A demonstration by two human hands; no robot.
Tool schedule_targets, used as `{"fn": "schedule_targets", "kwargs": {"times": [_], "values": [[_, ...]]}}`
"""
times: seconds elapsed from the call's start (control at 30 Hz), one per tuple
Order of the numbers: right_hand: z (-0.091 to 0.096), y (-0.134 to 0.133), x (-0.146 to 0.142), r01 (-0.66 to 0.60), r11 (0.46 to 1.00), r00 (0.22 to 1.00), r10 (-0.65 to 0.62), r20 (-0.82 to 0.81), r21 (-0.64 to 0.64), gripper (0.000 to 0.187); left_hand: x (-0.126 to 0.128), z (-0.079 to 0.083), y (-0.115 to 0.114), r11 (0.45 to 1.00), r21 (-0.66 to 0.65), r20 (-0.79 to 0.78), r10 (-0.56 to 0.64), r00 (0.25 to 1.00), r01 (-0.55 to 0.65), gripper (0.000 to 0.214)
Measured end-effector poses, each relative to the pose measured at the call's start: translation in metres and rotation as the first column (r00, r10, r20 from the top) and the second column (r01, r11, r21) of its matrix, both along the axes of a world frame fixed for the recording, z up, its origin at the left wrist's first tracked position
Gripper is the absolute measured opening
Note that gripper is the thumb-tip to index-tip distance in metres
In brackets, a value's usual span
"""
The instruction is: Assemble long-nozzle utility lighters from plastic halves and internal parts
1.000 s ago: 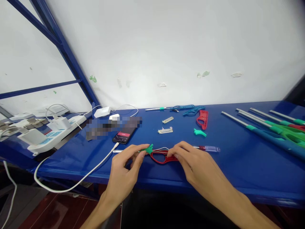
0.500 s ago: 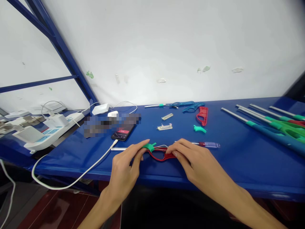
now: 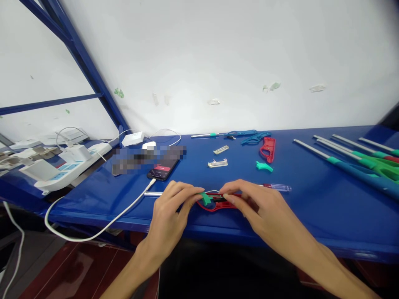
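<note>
Close to the table's front edge lies an opened red lighter handle, with thin wire and a dark part inside and a metal tube sticking out to the left. My left hand pinches a green trigger over the handle's finger opening. Opposite it, my right hand has thumb and fingers closed at the handle's right part; whether a small part is between the fingertips is hidden. Behind that hand a screwdriver with a clear purple handle lies partly covered.
Farther back are a loose green trigger, a red handle half, blue handle parts and two pale frames. Several long lighters lie right. A phone, white cable and power strip are left.
My left hand has moved the green trigger right and down into the red handle's opening. My right hand has shifted slightly right, and a dark part now shows inside the handle.
</note>
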State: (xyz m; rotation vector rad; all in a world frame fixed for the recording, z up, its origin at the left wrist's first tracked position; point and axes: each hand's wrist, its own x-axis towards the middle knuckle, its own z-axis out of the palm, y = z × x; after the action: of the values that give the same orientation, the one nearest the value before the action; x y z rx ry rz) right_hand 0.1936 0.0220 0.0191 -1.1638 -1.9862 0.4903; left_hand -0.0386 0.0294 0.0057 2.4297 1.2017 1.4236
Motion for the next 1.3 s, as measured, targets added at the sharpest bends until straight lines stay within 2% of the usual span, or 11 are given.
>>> {"fn": "schedule_targets", "kwargs": {"times": [0.37, 0.73, 0.97, 1.3], "values": [[-0.0027, 0.0003, 0.0007, -0.014, 1.0, 0.998, 0.015, -0.056, 0.014, 0.015, 0.0001, -0.0058, -0.0032, 0.996, -0.066, -0.013, 0.052, 0.999, -0.053, 0.015], [-0.0016, 0.0003, 0.0003, -0.068, 0.993, 0.981, 0.049, -0.187, -0.094, 0.007, 0.0019, -0.0031, -0.0041, 0.997, -0.073, -0.058, -0.01, 0.998, 0.006, 0.019], [-0.0029, 0.0008, 0.0009, -0.093, 0.991, 0.978, 0.072, -0.194, -0.098, 0.006, 0.0024, -0.001, -0.0035, 0.983, -0.183, -0.058, -0.029, 0.998, 0.018, 0.014], [-0.0025, 0.0001, 0.0005, -0.108, 0.982, 0.975, 0.075, -0.207, -0.155, 0.008, 0.0029, -0.0037, -0.0043, 0.986, -0.164, -0.079, -0.015, 0.997, 0.002, 0.016]]}}
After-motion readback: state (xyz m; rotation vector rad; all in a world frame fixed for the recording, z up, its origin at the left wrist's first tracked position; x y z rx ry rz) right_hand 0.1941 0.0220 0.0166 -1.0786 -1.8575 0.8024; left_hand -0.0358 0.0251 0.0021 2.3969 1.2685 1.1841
